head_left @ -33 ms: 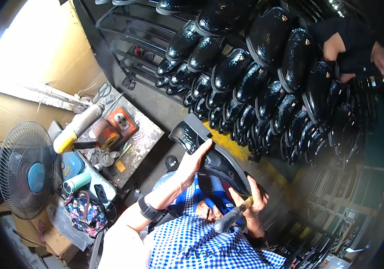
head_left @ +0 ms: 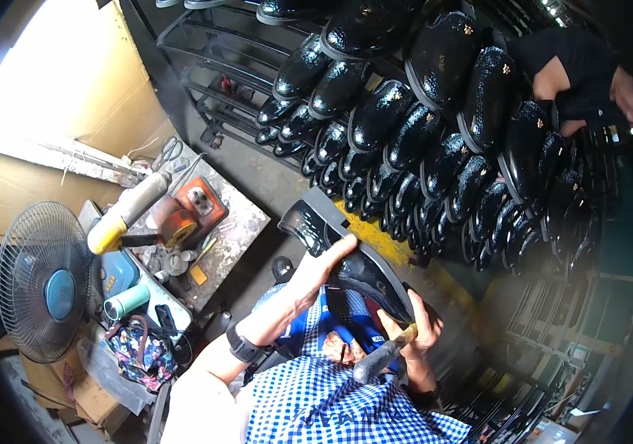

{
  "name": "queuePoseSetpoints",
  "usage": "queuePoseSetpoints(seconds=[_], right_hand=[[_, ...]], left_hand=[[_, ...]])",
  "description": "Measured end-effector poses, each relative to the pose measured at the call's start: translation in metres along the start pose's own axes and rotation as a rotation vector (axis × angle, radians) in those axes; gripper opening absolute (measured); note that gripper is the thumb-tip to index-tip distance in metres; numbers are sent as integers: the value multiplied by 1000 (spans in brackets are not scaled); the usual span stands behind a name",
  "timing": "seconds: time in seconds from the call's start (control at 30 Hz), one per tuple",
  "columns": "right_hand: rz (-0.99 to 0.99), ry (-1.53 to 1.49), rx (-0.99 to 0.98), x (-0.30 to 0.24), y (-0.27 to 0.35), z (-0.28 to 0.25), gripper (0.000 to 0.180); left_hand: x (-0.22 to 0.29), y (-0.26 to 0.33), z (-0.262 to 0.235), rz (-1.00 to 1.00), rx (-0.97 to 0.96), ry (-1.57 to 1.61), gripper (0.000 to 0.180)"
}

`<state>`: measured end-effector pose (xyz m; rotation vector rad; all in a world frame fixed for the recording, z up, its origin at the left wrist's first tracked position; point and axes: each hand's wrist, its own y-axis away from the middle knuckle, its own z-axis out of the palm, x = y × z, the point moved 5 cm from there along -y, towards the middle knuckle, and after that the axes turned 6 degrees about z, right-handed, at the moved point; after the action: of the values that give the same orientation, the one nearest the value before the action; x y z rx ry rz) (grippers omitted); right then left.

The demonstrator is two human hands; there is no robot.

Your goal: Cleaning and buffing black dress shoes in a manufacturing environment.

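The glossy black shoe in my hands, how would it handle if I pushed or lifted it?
The shoe probably stays stiff; its shape holds under the left hand. Its glossy surface looks slippery. Resting unevenly on the lap, it may tip once released.

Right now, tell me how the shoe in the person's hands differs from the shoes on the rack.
The shoe in hand lies tipped on its side over the lap, sole edge outward; the rack shoes sit in ordered rows. The left hand presses on the held shoe, while the right hand, gripping a hammer, steadies it; nobody's hand rests on the rows. The rack shoes show small gold ornaments; none shows on the held one. Both are glossy black.
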<state>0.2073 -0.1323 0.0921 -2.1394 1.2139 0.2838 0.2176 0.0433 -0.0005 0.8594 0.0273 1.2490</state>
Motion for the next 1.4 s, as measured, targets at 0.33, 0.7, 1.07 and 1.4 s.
queuePoseSetpoints(seconds=[0.33,0.7,1.07,1.4], right_hand=[[-56,78,33,-16,5,3,51],[449,-255,22,13,27,4,51],[750,-1563,666,131,93,-85,29],[625,-1034,1459,255,76,-272,18]], left_hand=[[-1,-7,-10,122,123,-6,32],[4,5,9,154,-85,-238,33],[55,19,-22,297,-101,-320,35],[-21,-24,-137,124,275,-121,21]])
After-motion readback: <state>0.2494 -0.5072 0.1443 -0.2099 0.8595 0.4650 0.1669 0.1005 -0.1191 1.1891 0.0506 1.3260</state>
